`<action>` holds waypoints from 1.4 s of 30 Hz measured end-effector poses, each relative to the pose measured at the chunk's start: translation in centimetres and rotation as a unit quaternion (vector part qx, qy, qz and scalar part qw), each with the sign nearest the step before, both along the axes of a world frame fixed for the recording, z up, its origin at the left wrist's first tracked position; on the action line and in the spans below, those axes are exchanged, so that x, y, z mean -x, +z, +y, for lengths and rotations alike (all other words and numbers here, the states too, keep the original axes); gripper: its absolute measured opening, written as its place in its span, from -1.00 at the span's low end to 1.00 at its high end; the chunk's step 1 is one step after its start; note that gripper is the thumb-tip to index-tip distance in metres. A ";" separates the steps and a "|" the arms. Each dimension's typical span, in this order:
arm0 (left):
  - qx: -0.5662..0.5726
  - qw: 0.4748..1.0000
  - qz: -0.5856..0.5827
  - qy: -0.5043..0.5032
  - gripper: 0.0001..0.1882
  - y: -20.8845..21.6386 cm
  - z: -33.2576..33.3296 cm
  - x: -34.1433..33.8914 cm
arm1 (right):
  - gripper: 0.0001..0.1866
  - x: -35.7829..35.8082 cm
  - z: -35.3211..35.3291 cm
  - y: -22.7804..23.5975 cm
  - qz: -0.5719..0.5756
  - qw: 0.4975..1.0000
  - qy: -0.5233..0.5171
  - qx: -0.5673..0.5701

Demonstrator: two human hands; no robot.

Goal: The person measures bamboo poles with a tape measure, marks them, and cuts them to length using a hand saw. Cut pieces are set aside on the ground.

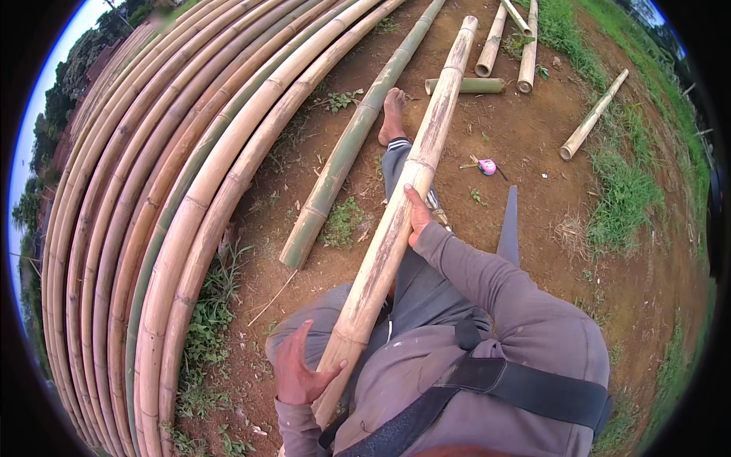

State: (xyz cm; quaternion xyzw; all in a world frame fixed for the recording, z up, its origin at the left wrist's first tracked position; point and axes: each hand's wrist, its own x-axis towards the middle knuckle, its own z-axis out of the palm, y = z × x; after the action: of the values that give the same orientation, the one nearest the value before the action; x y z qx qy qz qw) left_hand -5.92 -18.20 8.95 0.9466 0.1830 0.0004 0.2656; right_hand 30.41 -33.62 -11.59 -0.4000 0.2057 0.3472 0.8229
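A thick, pale bamboo pole (388, 228) with dark streaks lies lengthwise over my lap, running from my left side up to the far middle. My right hand (418, 215) is closed round its right side, thumb on top and the other fingers hidden beneath. Beside the pole's near end is my left hand (301, 367), its fingers spread apart and its thumb at the pole's edge. A grey, tapering blade like a saw's (509, 228) shows past my right forearm; its other end is hidden. On the dirt farther off lies a small, round pink tape measure (486, 167).
A long row of bamboo poles (205, 190) fills the left. One greenish pole (358, 129) rests between that row and my leg. Several short cut pieces, including a green one (480, 85), lie at the far right. Grass (624, 190) borders the dirt there.
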 end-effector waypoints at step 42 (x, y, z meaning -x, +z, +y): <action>0.232 0.466 -0.514 0.681 0.03 -6.5 6.1 23.3 | 0.12 -14.9 -3.8 4.7 -0.116 0.980 -0.159 -0.009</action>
State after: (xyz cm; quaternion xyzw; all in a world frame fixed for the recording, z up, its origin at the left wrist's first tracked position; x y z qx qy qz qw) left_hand -29.22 -12.10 2.49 0.2547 0.5937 0.6257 0.4372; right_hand 45.33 -37.46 -6.90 -0.3925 0.1666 0.1653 0.8893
